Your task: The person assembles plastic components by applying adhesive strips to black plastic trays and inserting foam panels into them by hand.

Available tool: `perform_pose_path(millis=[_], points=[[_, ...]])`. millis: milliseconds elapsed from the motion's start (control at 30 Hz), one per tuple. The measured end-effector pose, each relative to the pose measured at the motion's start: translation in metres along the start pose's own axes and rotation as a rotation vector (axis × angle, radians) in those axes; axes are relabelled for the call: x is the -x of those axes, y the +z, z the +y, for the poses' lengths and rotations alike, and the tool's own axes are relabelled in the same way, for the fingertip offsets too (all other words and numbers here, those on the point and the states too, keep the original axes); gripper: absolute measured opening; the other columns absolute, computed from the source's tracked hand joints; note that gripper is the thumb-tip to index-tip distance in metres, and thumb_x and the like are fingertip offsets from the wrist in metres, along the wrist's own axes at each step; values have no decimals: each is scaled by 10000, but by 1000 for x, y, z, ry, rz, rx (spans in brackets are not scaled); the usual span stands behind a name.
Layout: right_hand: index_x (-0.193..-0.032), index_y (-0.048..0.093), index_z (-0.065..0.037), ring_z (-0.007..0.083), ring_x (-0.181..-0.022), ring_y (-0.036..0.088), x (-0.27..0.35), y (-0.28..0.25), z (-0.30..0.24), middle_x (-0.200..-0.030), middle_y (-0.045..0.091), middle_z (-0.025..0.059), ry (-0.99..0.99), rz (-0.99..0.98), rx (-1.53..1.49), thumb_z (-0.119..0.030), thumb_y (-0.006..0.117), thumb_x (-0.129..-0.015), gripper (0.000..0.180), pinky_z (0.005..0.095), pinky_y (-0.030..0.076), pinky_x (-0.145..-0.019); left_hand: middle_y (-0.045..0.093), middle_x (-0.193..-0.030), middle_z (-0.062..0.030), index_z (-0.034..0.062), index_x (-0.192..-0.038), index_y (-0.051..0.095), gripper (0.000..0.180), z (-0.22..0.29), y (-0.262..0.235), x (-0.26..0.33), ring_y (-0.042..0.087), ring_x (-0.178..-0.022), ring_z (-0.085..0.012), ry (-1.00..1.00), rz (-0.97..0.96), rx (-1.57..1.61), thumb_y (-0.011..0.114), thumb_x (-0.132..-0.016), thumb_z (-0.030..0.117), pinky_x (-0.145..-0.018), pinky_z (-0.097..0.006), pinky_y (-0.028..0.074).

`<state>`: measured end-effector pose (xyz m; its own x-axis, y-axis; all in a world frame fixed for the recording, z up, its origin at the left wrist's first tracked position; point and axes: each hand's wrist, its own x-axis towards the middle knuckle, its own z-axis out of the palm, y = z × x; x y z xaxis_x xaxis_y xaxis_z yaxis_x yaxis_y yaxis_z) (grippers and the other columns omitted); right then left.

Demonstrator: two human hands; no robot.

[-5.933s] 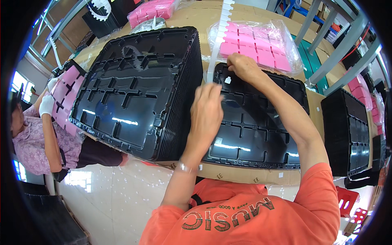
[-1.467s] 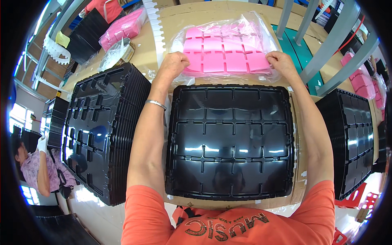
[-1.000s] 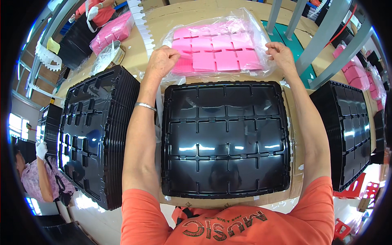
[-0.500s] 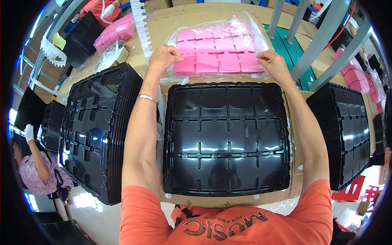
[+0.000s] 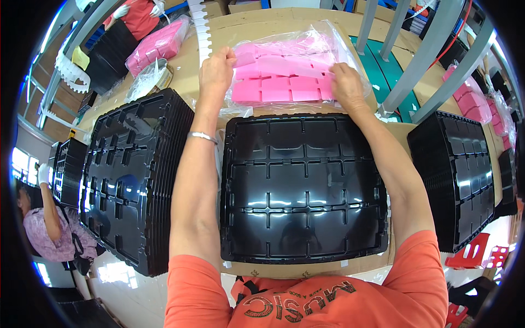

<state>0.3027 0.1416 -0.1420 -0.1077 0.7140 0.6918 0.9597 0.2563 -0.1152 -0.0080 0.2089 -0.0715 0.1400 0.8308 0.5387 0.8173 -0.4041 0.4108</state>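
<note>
My left hand (image 5: 217,74) and my right hand (image 5: 348,85) reach forward over the far side of the work surface. Between them stretches a thin pink strip (image 5: 284,66), its ends pinched in my closed fingers. Below the strip lie stacked pink sheets (image 5: 276,90), notched into block-like sections, inside a crinkled clear plastic bag (image 5: 328,34). Nearer to me, between my forearms, a shiny black plastic tray (image 5: 303,183) with moulded ribs and compartments lies flat. Whether more trays are under it is hidden.
Tall stacks of black trays flank me, one left (image 5: 123,180) and one right (image 5: 465,180). Grey metal posts (image 5: 421,65) rise at the far right beside a green board (image 5: 383,71). Bagged pink sheets (image 5: 158,46) lie far left near a co-worker (image 5: 136,16); another person (image 5: 52,229) is at left.
Both hands have lifted the pink strip farther away, off the front row of the stack. My right hand has come inward to the left, and my left hand has risen slightly.
</note>
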Motion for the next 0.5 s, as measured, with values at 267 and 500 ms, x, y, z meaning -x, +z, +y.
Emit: perform_pose_path(millis=[267, 500], points=[[-904, 647, -91, 275, -860, 588, 60, -91, -13, -843, 597, 58, -183, 215, -12, 56, 651, -677, 271, 444, 429, -928, 651, -926, -194, -5, -1022, 629, 260, 31, -34, 117, 633, -875, -363, 280, 114, 28, 543, -796, -99, -765, -431, 508], [-892, 641, -77, 236, -865, 588, 138, -173, -59, -848, 590, 40, -219, 29, 5, 48, 661, -678, 248, 476, 409, -1008, 627, -945, -158, -15, -1013, 627, 275, 62, -95, 225, 600, -880, -331, 364, 20, -26, 567, -765, -118, -770, -401, 505]])
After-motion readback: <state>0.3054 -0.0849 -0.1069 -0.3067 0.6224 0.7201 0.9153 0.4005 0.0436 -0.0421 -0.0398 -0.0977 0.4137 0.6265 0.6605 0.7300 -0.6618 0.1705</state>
